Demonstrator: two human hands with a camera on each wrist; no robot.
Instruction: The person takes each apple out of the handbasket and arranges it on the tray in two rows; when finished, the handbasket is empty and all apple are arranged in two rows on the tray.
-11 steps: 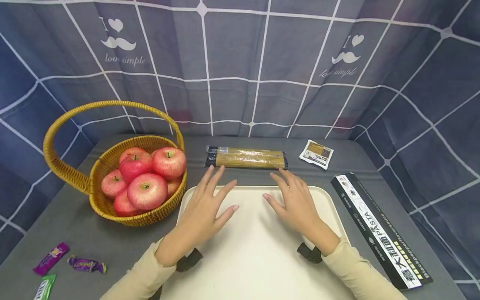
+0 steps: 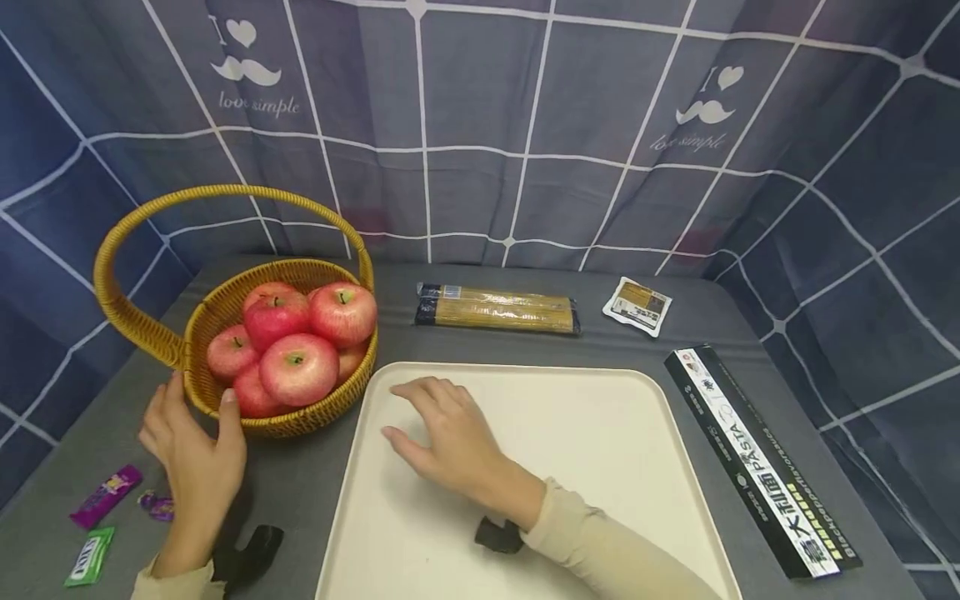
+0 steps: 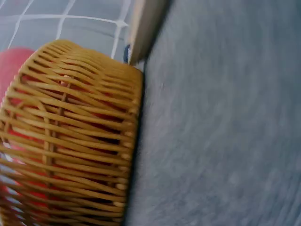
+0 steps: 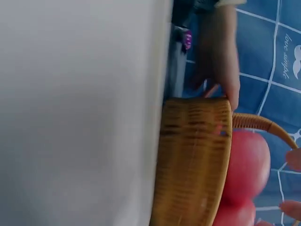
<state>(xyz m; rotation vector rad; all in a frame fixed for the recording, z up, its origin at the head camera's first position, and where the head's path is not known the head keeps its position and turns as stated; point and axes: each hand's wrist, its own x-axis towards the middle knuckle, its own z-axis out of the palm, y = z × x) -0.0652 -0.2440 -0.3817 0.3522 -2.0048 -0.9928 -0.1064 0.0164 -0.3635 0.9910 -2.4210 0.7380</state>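
While three sweets (image 2: 105,508) lie at the lower left of the head view on the grey counter (image 2: 300,483), two purple and one green, the left hand (image 2: 193,454) stands just to their right with its fingers straight and spread. Its thumb tip touches the near wall of the basket (image 2: 217,321), and its other fingers lie close beside the wall's left side; it grips nothing. The basket is woven, yellow-brown, with a tall arched handle, and sits at the middle left of the frame holding a heap of red apples (image 2: 300,367). In the left wrist view the basket's wall (image 3: 70,136) fills the left half of the frame, with red showing through the weave and bare grey counter to the right.

Just right of the basket, and almost touching it, a cream tray (image 2: 600,467) takes up the lower middle of the head view. The right hand (image 2: 450,442) rests flat on the tray's left part, palm down, fingers relaxed and slightly bent toward the basket, holding nothing. Above the tray, near the back of the counter, lies a long packet of noodles (image 2: 498,309), and to its right a small white sachet (image 2: 637,306). At the lower right a long black pasta box (image 2: 757,462) lies slantwise beside the tray's right edge. A blue checked cloth (image 2: 480,125) hangs behind everything.
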